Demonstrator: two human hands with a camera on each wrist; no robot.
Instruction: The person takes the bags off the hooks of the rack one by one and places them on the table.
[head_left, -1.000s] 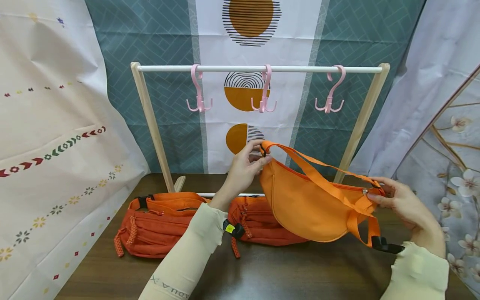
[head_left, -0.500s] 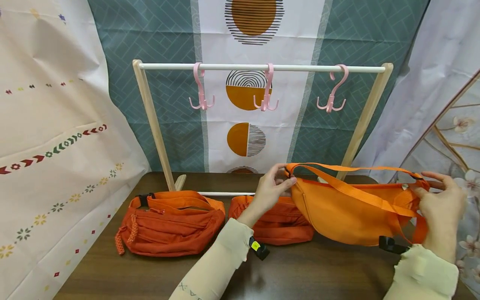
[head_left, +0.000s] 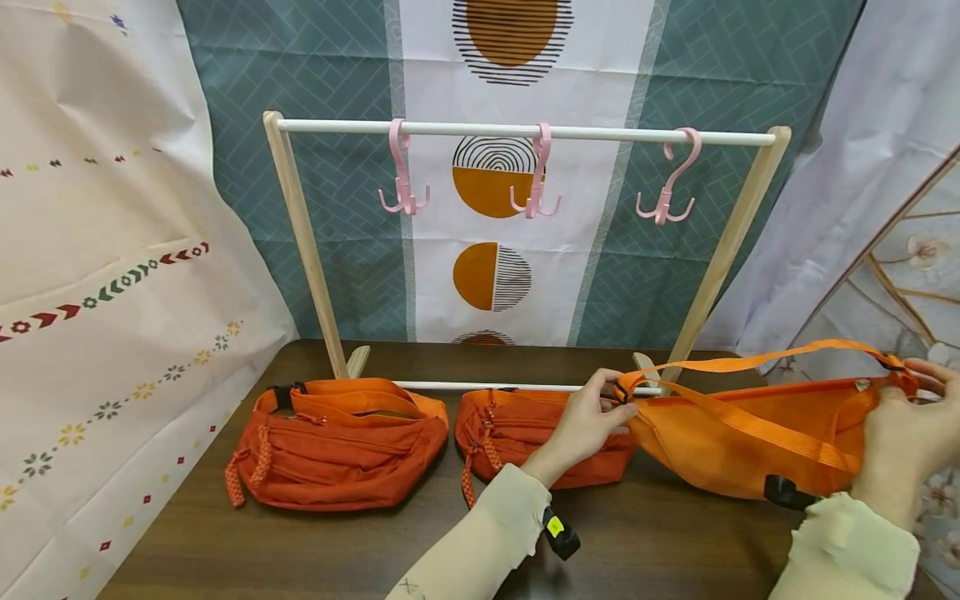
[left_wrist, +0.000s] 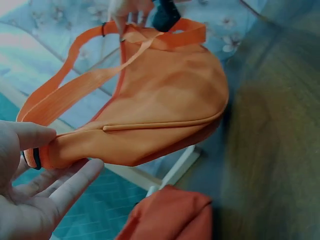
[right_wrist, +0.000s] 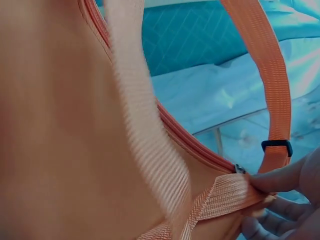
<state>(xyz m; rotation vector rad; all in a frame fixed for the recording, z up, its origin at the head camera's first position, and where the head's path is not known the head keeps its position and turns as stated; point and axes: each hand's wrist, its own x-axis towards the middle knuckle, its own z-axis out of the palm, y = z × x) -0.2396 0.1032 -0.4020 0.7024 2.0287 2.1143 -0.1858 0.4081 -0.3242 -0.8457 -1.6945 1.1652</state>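
Note:
An orange waist bag [head_left: 705, 458] hangs between my two hands above the right side of the table, its plain back panel toward me. My left hand [head_left: 588, 425] pinches its left end, near the black strap slider. At the opposite end my right hand [head_left: 911, 425] grips the corner beside the zipper pull. The strap [head_left: 787, 352] arches loosely over the bag's top. In the left wrist view, thumb and fingers of the left hand [left_wrist: 35, 185] hold the narrow end. The right wrist view has the right hand [right_wrist: 290, 200] pinching strap webbing and fabric.
Two red-orange waist bags lie on the brown table [head_left: 300, 550], one at left [head_left: 337, 458] and one in the middle [head_left: 517, 442], partly behind my left forearm. Behind them stands a rack with a white rail [head_left: 472, 128]. Pink hooks [head_left: 664, 187] hang from it.
Both hands have carried the orange waist bag to the right and somewhat down. The middle bag shows more now. The bags on the table stay put.

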